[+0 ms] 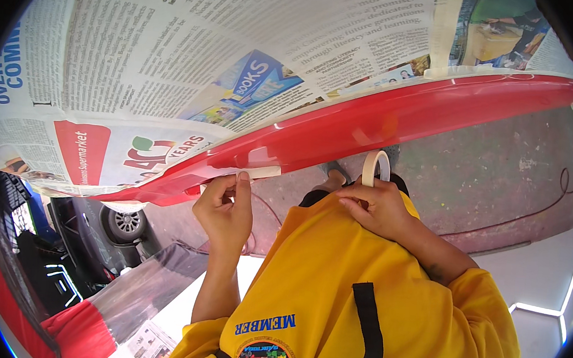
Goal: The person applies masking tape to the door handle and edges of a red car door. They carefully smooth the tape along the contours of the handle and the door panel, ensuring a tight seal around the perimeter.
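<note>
1. The right hand [381, 210] grips a cream masking tape roll [369, 169], fingers closed on its near side; the roll stands on edge, just in front of the person's yellow shirt [340, 271].
2. The left hand [225, 208] is raised near the near edge of a glossy red panel [344, 133], its fingers curled and its thumb tip at the left end of a pale tape strip [264, 172]. I cannot tell whether it pinches the strip or only touches it.
3. The strip runs rightward from that thumb along the panel's near edge, to the left of the roll and apart from it.
4. Newspaper sheets [175, 56] cover the area on the far side of the panel's bare red band.
5. To the left is a dark car's spoked wheel [126, 223]; to the right, a thin reddish hose [498, 228] crosses the stained floor [495, 175].
</note>
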The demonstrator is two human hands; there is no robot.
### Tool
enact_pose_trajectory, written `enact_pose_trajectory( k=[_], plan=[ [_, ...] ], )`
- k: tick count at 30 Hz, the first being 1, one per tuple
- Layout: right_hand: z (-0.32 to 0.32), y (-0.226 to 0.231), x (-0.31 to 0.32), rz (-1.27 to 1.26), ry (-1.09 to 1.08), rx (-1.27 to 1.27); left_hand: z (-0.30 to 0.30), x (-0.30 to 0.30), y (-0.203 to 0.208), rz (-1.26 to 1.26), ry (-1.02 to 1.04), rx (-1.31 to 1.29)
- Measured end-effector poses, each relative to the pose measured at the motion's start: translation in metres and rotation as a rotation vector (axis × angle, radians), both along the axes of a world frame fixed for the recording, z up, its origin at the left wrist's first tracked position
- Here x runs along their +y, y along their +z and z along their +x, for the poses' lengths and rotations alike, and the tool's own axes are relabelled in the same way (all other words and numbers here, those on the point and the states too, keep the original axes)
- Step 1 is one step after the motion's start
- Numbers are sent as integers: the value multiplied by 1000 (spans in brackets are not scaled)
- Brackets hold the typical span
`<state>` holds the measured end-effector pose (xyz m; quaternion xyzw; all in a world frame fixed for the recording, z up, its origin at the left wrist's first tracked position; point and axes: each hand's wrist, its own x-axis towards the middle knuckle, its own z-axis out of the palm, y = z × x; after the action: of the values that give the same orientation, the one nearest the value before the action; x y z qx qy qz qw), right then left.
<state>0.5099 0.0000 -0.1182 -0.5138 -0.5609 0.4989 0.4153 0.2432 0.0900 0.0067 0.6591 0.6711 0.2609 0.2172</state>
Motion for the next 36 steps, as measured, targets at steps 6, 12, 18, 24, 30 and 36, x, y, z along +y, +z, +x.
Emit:
enact_pose_trajectory(
  k=[6, 12, 18, 24, 30, 36],
  plan=[
    [-8, -6, -2, -15, -3, -14, -8, -7, -8, -87, 126, -68],
    [-14, -5, 0, -12, 0, -28, -12, -8, -16, -97, 156, -167],
    [-17, -12, -3, -27, 2, -45, -10, -5, -10, -163, 169, -173],
    [-17, -11, -1, -15, 9, -24, -6, -7, -3, -235, 255, -237],
    [-13, -9, 2, -33, 42, -33, -8, -6, -10, -159, 255, -191],
    [-13, -6, 6, -47, 64, -30, -13, -5, -15, -161, 274, -233]
  ],
)
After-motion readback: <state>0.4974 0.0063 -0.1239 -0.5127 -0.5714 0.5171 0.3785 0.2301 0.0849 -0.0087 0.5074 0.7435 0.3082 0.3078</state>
